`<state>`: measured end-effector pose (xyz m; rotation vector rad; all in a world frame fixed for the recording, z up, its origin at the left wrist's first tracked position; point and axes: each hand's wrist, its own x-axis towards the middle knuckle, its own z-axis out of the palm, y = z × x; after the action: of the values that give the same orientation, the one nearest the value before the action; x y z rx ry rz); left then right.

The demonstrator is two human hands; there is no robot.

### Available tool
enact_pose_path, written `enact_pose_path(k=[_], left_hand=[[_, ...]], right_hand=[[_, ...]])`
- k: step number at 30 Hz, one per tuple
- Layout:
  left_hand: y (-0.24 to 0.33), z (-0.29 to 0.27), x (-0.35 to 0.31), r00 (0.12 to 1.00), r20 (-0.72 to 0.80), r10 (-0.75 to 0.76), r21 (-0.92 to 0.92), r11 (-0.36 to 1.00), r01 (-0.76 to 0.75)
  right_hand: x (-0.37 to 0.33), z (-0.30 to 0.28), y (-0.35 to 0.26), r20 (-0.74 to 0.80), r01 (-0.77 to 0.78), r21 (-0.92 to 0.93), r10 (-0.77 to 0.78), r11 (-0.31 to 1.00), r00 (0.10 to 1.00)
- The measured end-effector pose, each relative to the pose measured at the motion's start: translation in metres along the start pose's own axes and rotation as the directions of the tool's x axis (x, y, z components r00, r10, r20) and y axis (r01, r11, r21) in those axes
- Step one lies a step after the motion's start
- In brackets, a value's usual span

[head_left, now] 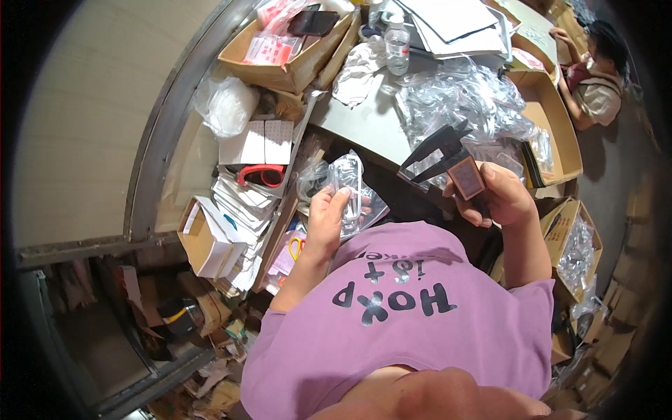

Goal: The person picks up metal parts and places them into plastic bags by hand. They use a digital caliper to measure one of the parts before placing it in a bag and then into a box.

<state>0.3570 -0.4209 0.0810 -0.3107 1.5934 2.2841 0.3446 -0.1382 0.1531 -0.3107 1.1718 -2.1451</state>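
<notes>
Cluttered packing corner: pale wall at 9 o'clock, a grey table (364, 119) toward 12, cardboard and paper scraps on the floor at 7.

Far left, a small white carton (206, 241) sits open at 8 o'clock. Above it, a clear plastic bag (225, 105) at 10. Just right of that, a stack of white cards (255, 143) with a red scissor handle (262, 173) below it.

Left hand (325, 220), just left of centre, is closed on a clear plastic pouch (350, 189); fingers curl around its near edge and the pouch stands up toward 12.

At 12 o'clock, an open cardboard box (294, 59) with pink-labelled packets, a water bottle (397, 45) beside it, and white sheets (455, 24) to the right.

Right hand (500, 196), right of centre, grips a black handheld tool (444, 157) with a brown body; its black jaws point toward 10, near the pouch but apart from it. Behind it lies a heap of clear pouches (469, 98).

At 1 o'clock, another person (595, 70) sits by a long cardboard box (553, 119). At 3, a box of clear packets (577, 248).
</notes>
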Motion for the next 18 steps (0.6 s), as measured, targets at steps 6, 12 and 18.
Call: enact_pose_path(k=[6,12,18], left_hand=[[-0.001,-0.01,-0.004,1.0,-0.025,-0.006,-0.042,0.999,0.005],[-0.006,-0.029,-0.018,0.997,-0.045,0.055,-0.108,0.992,-0.059],[-0.019,-0.065,-0.044,0.975,-0.112,0.193,-0.152,0.966,-0.208]], right_hand=[[0.018,0.006,0.001,-0.082,-0.037,-0.032,0.035,0.999,0.996],[0.039,-0.01,0.026,-0.201,-0.194,-0.289,0.139,0.937,0.97],[0.083,-0.002,0.069,-0.223,-0.356,-0.469,0.282,0.808,0.933]])
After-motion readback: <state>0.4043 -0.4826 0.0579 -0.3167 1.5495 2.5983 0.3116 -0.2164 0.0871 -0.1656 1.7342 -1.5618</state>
